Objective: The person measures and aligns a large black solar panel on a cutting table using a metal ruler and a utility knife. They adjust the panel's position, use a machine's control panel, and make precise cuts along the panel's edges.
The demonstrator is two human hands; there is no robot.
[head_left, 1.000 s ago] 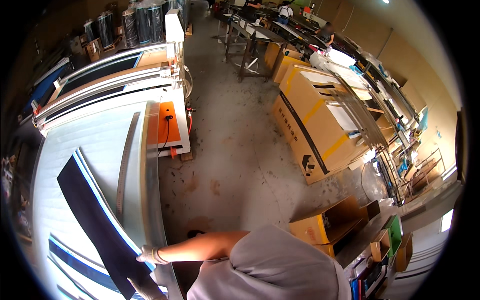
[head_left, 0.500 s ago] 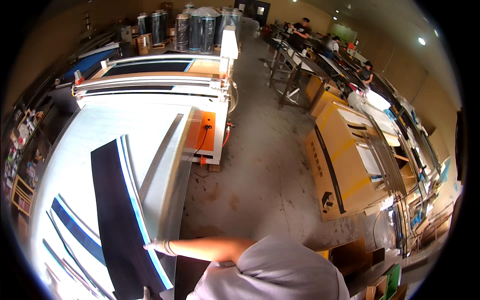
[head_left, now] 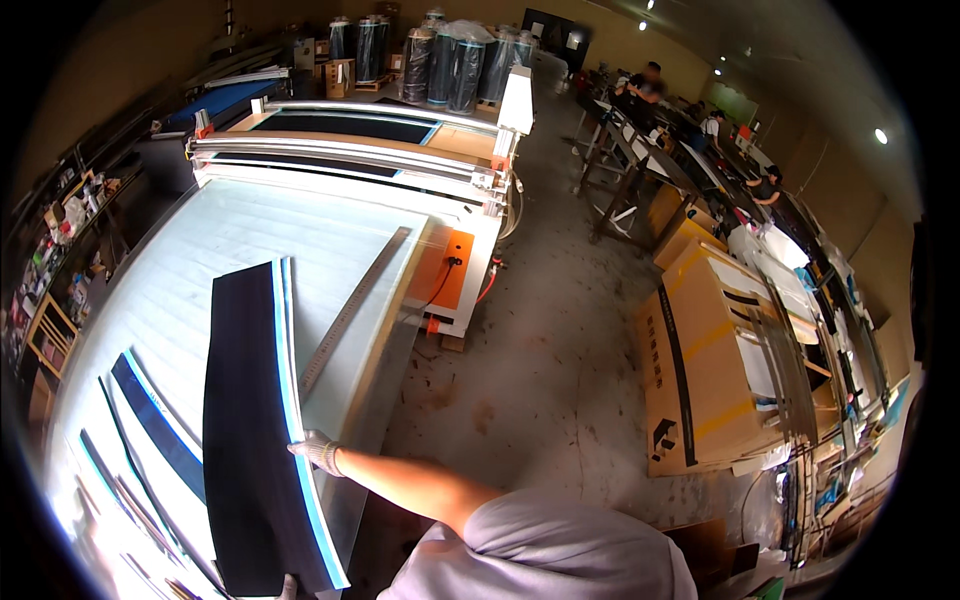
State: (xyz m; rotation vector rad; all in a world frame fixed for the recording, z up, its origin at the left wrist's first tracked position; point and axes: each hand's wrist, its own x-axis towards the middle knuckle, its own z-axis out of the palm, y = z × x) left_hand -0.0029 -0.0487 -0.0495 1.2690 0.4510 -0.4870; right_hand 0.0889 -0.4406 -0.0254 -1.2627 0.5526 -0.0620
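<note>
A long black strip of sheet material (head_left: 245, 400) with a white and blue right edge lies lengthwise on the pale worktable (head_left: 170, 250). My right hand (head_left: 318, 452), in a light knit glove, reaches across from the right. Its fingers are closed at the strip's blue-white edge, about midway along. At the strip's near end, only a gloved thumb of my left hand (head_left: 289, 587) shows over the black surface; its other fingers are hidden. A narrower dark blue-edged strip (head_left: 155, 415) and several thin offcuts (head_left: 130, 470) lie to the left. Right of the black strip rests a long metal ruler (head_left: 355, 305).
A cutting-machine gantry (head_left: 340, 160) spans the table's far part, with an orange panel (head_left: 455, 270) at its right side. Wrapped rolls (head_left: 465, 75) stand behind. Across the floor aisle (head_left: 540, 330) are a large cardboard box (head_left: 700, 360) and workbenches with several people.
My view has turned, so the table appears shifted right. The black strip looks more upright in the picture. My right hand is slightly farther up its edge; my left stays at the near end.
</note>
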